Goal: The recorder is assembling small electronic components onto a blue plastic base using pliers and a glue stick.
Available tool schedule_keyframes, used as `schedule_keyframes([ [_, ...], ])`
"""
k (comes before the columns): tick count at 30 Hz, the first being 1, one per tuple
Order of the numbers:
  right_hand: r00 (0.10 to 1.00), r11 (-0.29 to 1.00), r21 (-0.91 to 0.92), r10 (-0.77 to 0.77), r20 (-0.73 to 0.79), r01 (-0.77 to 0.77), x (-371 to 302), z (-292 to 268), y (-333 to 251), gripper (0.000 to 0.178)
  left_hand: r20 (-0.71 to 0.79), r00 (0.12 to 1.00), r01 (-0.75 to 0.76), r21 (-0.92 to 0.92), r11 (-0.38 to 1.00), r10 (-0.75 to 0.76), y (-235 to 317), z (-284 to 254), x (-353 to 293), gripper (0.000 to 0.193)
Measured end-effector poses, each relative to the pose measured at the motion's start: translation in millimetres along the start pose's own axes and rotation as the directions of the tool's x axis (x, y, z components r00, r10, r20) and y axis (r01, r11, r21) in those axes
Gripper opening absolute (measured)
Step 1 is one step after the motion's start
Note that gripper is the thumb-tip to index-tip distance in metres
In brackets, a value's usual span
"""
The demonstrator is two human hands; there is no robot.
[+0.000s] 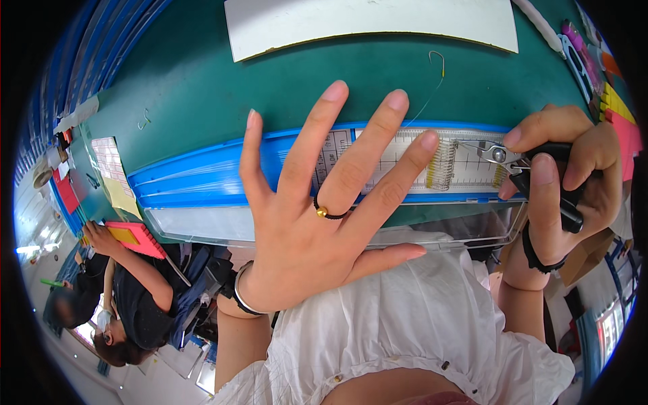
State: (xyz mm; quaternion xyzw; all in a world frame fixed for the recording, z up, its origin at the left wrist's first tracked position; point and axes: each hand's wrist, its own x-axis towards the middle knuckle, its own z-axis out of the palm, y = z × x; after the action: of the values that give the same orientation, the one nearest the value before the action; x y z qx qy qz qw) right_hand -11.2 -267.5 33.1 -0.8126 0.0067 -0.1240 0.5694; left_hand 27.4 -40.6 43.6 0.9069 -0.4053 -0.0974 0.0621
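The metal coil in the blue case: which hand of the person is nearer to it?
Left. The left hand is spread, its index finger ending just beside the metal coil. The right hand is farther, to the coil's right, holding the pliers.

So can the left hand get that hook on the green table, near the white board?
Probably yes: the left hand looks empty and spreads out close to the hook, with only thin line and green table showing between them.

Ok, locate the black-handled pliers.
The pliers are right of centre in the head view, in the right hand's grip, tips beside the metal spring in the blue case.
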Motion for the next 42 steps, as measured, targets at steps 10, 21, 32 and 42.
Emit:
schedule_keyframes([
  [10,0.999,0.998,-0.047,-0.047,-0.014,0.046,-0.9,-2.8,3.9,0.02,0.003,1.0,-0.001,0.002,1.0,0.001,-0.2,1.1,0.3,0.075],
  [21,0.998,0.996,-0.064,-0.057,0.007,0.057,-1.4,-4.1,4.6,0.02,0.027,1.0,-0.003,0.03,1.0,0.002,0.1,-0.3,0.1,0.07],
  [32,0.997,0.997,-0.04,-0.064,0.031,0.065,-1.2,-6.1,5.5,0.019,0.014,1.0,0.0,0.028,1.0,-0.001,0.0,1.2,-0.9,0.068],
  [42,0.998,1.0,-0.015,0.015,-0.055,-0.016,-2.6,8.2,-1.8,0.021,-0.007,1.0,-0.02,0.013,1.0,0.02,-0.2,1.1,-0.5,0.068],
])
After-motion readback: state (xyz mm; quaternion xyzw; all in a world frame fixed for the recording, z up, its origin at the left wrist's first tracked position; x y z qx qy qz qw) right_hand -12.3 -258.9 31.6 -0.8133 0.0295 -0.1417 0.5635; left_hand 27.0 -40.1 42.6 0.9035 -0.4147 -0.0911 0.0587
